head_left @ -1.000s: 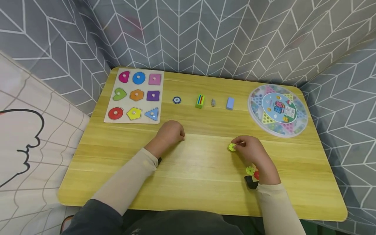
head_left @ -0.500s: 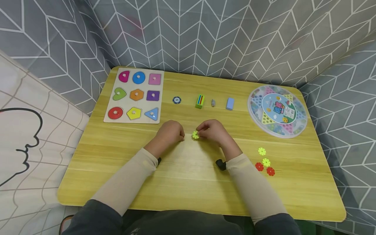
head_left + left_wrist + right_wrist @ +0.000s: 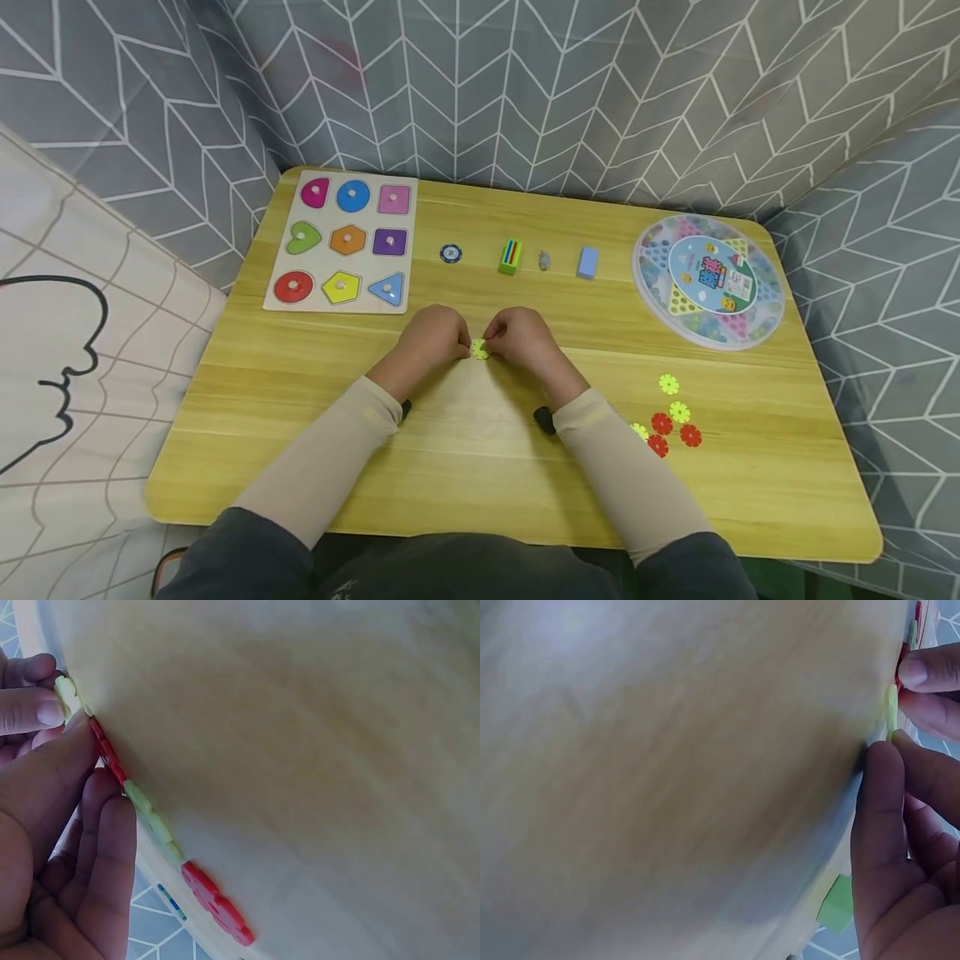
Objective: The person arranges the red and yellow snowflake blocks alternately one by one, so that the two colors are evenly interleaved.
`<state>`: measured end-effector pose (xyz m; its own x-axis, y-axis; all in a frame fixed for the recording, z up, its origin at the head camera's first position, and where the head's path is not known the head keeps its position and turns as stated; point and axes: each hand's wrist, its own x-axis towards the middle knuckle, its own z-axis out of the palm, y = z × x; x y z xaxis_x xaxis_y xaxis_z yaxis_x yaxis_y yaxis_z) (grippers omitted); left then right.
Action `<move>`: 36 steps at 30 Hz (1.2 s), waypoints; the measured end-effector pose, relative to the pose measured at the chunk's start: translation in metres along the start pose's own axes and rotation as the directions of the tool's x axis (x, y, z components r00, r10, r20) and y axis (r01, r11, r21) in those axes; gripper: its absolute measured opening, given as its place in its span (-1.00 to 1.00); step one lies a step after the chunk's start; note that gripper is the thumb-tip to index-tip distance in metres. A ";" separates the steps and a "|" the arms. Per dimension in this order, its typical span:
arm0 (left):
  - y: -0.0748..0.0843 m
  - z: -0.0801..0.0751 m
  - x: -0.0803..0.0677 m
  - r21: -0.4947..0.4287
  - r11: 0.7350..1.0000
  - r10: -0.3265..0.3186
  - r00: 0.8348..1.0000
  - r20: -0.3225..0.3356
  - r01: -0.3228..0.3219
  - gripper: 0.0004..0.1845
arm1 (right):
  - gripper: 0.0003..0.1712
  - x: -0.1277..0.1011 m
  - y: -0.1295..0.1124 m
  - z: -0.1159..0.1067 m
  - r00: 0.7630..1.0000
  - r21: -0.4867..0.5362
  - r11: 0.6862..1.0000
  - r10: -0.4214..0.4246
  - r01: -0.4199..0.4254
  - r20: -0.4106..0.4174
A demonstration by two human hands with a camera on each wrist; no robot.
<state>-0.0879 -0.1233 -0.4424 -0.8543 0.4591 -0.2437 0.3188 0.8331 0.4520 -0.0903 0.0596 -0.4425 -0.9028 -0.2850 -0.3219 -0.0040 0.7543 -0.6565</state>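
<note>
My two hands meet at the middle of the wooden table (image 3: 480, 467). My right hand (image 3: 495, 343) pinches a yellow-green toothed disc (image 3: 480, 351) (image 3: 891, 712) (image 3: 66, 694) and holds it against the fingertips of my left hand (image 3: 459, 347). In the left wrist view, my left thumb and fingers pinch a red disc (image 3: 105, 750), which also shows as a red edge (image 3: 900, 671) in the right wrist view. Several loose red and yellow-green discs (image 3: 671, 417) lie on the table to the right of my right forearm.
A shape puzzle board (image 3: 341, 242) lies at the back left. Behind my hands stand a blue chip (image 3: 451, 254), a green block (image 3: 511, 257), a small grey piece (image 3: 544, 262) and a blue block (image 3: 588, 262). A round game box (image 3: 708, 279) sits back right. Patterned fabric surrounds the table.
My right hand carried the yellow-green disc leftward from near the loose discs to my left hand. The left hand stayed in place.
</note>
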 end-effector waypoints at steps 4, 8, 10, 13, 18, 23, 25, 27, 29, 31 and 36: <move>-0.001 0.001 0.001 -0.002 1.000 0.000 1.000 0.000 0.000 -0.91 | -0.94 0.001 -0.002 0.001 1.000 -0.050 0.999 -0.012 0.012 -0.005; -0.001 0.002 0.001 0.000 1.000 0.005 1.000 -0.004 -0.005 -0.91 | -0.94 0.001 -0.003 0.002 1.000 -0.096 0.995 -0.015 0.014 -0.014; -0.001 0.002 0.001 0.002 1.000 0.005 1.000 -0.004 -0.005 -0.92 | -0.94 0.001 -0.003 0.002 1.000 -0.106 0.994 -0.014 0.012 -0.018; 0.000 0.002 0.001 0.007 1.000 0.002 1.000 -0.002 -0.002 -0.93 | -0.94 0.001 -0.003 0.002 1.000 -0.107 0.994 -0.009 0.007 -0.018; 0.002 -0.001 0.002 0.036 0.999 0.017 1.000 0.010 -0.017 -0.93 | -0.94 0.000 -0.004 0.002 1.000 -0.088 0.996 0.005 -0.006 -0.018; 0.004 -0.005 0.002 0.045 0.999 0.009 1.000 0.027 -0.010 -0.92 | -0.94 0.000 0.000 0.001 1.000 -0.044 0.999 0.013 -0.014 -0.016; 0.004 -0.007 0.003 0.033 0.999 -0.002 1.000 0.028 0.001 -0.91 | -0.93 -0.001 0.003 -0.001 1.000 -0.016 1.000 0.019 -0.019 -0.019; 0.006 -0.007 0.003 0.014 1.000 -0.009 1.000 0.021 0.008 -0.91 | -0.92 -0.005 0.007 -0.006 0.999 0.013 1.000 0.023 -0.023 -0.029; 0.009 -0.006 0.004 -0.008 1.000 -0.009 1.000 0.015 0.009 -0.90 | -0.88 -0.011 0.012 -0.016 0.999 0.046 0.999 0.025 -0.024 -0.039; 0.013 -0.004 0.004 -0.025 1.000 0.001 1.000 0.014 0.000 -0.88 | -0.84 -0.023 0.019 -0.030 0.998 0.080 0.996 0.040 -0.035 -0.053; 0.025 0.003 0.006 -0.028 0.999 0.022 0.999 0.025 -0.021 -0.82 | -0.70 -0.067 0.051 -0.079 0.989 0.075 0.994 0.090 -0.082 -0.116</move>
<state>-0.0836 -0.0989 -0.4345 -0.8365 0.4846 -0.2557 0.3249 0.8144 0.4808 -0.0644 0.1636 -0.4003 -0.9434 -0.1450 -0.2983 0.1021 0.7288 -0.6771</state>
